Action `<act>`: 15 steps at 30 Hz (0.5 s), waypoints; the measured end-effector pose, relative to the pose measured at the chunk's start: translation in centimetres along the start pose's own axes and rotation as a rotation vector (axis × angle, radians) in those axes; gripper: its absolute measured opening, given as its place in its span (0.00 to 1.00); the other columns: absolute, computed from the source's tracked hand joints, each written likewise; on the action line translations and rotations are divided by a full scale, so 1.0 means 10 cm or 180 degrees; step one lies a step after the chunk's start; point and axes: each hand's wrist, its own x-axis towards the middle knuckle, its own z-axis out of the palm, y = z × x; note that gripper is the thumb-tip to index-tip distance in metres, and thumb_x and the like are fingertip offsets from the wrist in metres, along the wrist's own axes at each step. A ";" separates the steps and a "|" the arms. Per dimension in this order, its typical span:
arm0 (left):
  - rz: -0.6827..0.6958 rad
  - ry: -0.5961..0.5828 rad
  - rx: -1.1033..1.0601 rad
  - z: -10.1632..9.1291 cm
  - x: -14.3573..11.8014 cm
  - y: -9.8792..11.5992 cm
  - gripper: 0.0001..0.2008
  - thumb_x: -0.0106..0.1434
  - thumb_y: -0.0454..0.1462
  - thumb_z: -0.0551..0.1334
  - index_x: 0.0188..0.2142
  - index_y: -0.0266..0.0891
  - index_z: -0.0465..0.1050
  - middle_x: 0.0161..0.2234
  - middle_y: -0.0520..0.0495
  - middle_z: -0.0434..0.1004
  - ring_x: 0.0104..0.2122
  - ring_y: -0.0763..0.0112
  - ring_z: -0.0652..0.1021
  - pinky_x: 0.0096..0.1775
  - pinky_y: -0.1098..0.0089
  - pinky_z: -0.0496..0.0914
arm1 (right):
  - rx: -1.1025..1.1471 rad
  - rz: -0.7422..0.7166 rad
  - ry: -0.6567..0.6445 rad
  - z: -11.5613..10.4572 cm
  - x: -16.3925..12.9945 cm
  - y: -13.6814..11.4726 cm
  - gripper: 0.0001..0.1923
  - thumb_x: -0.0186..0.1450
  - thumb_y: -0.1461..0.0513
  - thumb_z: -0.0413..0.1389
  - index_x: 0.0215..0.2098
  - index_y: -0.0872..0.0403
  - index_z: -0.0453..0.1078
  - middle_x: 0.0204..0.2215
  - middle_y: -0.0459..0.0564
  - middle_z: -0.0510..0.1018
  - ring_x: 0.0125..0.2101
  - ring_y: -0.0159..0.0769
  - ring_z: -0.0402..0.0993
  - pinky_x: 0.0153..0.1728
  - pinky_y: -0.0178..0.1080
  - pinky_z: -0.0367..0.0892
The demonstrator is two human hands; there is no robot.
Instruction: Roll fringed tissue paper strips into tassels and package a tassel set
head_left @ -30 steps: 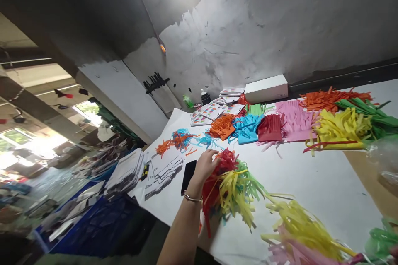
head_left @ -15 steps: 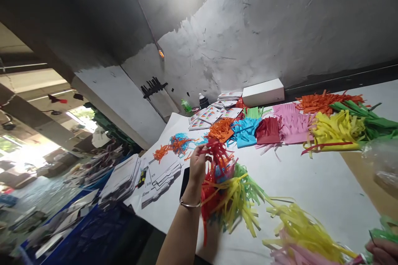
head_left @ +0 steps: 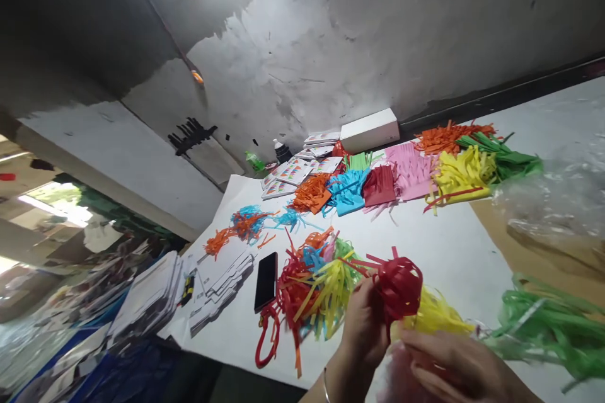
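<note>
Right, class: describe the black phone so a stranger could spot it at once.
Start at the white table. Near its left edge, left of the mixed fringe pile, lies the black phone. It is the only flat, dark, glossy slab among bright paper strips.

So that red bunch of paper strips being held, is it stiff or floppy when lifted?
Probably floppy: the red bunch curls and droops around the left hand, with loose strips sticking out. Likely very light, being thin cut paper. It may tear or shed strips if tugged; the right hand is close beneath it.
</note>
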 end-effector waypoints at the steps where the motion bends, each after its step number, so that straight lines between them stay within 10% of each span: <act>1: -0.0184 -0.0031 -0.0263 0.05 -0.03 -0.08 0.17 0.48 0.45 0.76 0.30 0.36 0.78 0.29 0.48 0.79 0.30 0.69 0.78 0.36 0.70 0.74 | -0.0152 -0.0224 -0.0101 0.03 0.04 0.00 0.15 0.72 0.63 0.54 0.55 0.49 0.74 0.41 0.52 0.86 0.26 0.36 0.81 0.26 0.33 0.76; 6: -0.0358 -0.0142 -0.0368 0.07 -0.13 -0.28 0.12 0.54 0.41 0.74 0.31 0.37 0.76 0.28 0.51 0.77 0.29 0.73 0.76 0.35 0.73 0.71 | -0.0244 -0.0554 0.0106 0.10 -0.03 0.07 0.15 0.72 0.69 0.47 0.50 0.57 0.74 0.44 0.60 0.84 0.30 0.39 0.81 0.29 0.37 0.76; 10: 0.0229 0.0145 0.0785 -0.17 -0.21 -0.28 0.16 0.58 0.42 0.72 0.45 0.41 0.77 0.42 0.45 0.79 0.36 0.68 0.78 0.38 0.71 0.72 | 0.1526 0.0978 0.0396 -0.10 -0.05 0.01 0.09 0.73 0.61 0.53 0.40 0.51 0.75 0.38 0.52 0.82 0.40 0.37 0.81 0.42 0.34 0.76; 13: 0.1459 0.0182 0.1948 -0.28 -0.32 -0.24 0.22 0.63 0.43 0.68 0.56 0.47 0.73 0.60 0.41 0.71 0.57 0.58 0.72 0.55 0.63 0.68 | 0.2720 0.2286 0.0508 -0.19 -0.02 -0.04 0.13 0.71 0.55 0.57 0.32 0.52 0.75 0.36 0.48 0.78 0.26 0.28 0.74 0.28 0.28 0.71; 15: 0.1801 -0.0483 0.2326 -0.25 -0.40 -0.21 0.18 0.68 0.46 0.63 0.56 0.48 0.75 0.60 0.40 0.72 0.60 0.55 0.70 0.58 0.60 0.65 | 0.3359 0.2716 0.0414 -0.16 -0.02 -0.07 0.15 0.69 0.52 0.59 0.31 0.54 0.75 0.37 0.47 0.77 0.16 0.18 0.61 0.16 0.25 0.59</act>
